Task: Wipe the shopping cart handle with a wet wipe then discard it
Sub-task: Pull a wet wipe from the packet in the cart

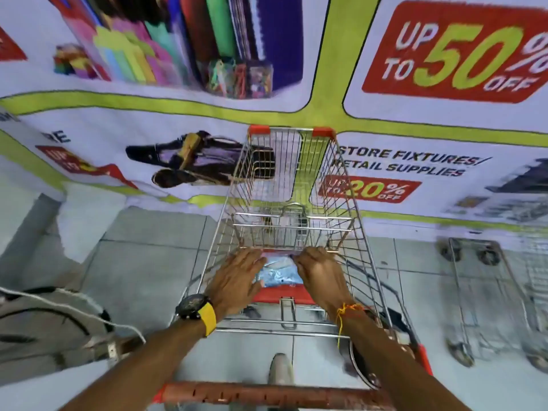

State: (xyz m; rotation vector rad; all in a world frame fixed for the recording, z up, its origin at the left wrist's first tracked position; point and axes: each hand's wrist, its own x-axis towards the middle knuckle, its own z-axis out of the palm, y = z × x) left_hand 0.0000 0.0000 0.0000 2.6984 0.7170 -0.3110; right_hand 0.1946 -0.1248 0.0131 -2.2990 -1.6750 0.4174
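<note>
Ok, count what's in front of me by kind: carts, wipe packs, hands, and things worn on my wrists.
Shopping carts: 2, the near cart and a second cart
Wipe packs: 1
Hands: 2, left hand, right hand
Wrist items: 2, watch, thread band
Total: 7

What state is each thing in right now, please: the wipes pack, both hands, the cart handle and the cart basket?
Wipes pack: lying on the red child-seat flap, between the hands.
Left hand: on the pack's left edge.
Right hand: gripping the pack's right edge.
Cart handle: untouched by either hand.
Cart basket: nothing visible inside.
</note>
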